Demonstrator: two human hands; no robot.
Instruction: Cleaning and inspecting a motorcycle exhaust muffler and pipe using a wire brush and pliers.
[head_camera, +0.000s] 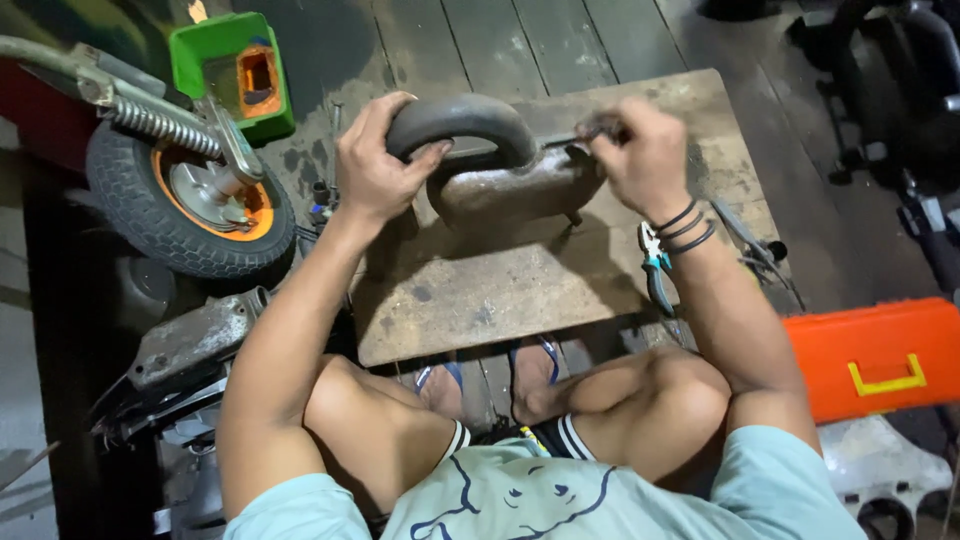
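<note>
I see my left hand (375, 160) wrapped around the small black tyre (460, 125), fingers curled over its top left curve, thumb pressed on the inner side. The tyre sits half off a rusty metal wheel hub (510, 188), which rests near the far edge of the wooden board (470, 290), about mid-width. My right hand (645, 160) is closed in a fist around a thin dark metal tool (580, 138); its tip meets the tyre's right side where rubber touches the hub. Black bands on the right wrist.

Blue-handled pliers (655, 262) lie at the board's right edge, just beside my right forearm. Off the board's left side stands a bigger wheel with an orange rim (190, 200), a spring above it. A green box (235, 70) sits beyond the far left corner. An orange toolbox (875, 355) is off the near right corner. My sandalled feet (490, 375) are at the board's near edge.
</note>
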